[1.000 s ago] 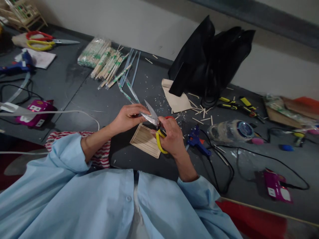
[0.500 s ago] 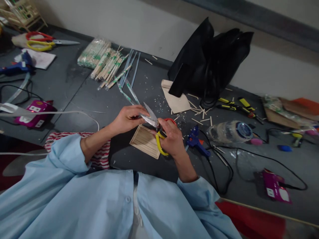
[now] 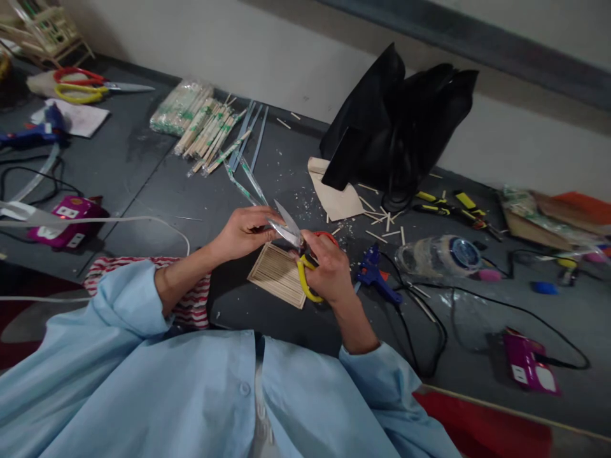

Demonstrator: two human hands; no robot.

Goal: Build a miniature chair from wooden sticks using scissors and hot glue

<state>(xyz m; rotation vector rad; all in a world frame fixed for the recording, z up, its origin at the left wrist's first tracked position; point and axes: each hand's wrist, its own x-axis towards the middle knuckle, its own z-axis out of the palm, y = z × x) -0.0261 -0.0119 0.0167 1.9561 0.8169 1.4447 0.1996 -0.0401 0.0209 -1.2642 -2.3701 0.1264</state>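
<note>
My right hand [image 3: 329, 264] is wrapped round the red and yellow handles of a pair of scissors [image 3: 304, 275]. Their metal blades stand apart, tips towards my left hand [image 3: 247, 232]. The left fingers are pinched together just beside the blades; what they hold is too small or hidden to make out. Below both hands a small flat panel of thin wooden sticks [image 3: 275, 280] lies on the dark table, its right edge partly behind the scissors. Torn, empty clear wrappers with green print [image 3: 252, 181] lie just beyond the left hand.
Wrapped chopsticks [image 3: 207, 137] lie at the back, near a black bag [image 3: 401, 127]. Cut stick pieces [image 3: 377, 216] and crumbs are scattered right of centre. A blue glue gun [image 3: 377, 273], its cord and a plastic jar [image 3: 439, 256] are right. Second scissors [image 3: 81, 86] lie far left.
The view has shifted slightly, so things on the table sit a little lower. The scissor blades look a little wider apart near the left fingers; both hands stay in about the same place.
</note>
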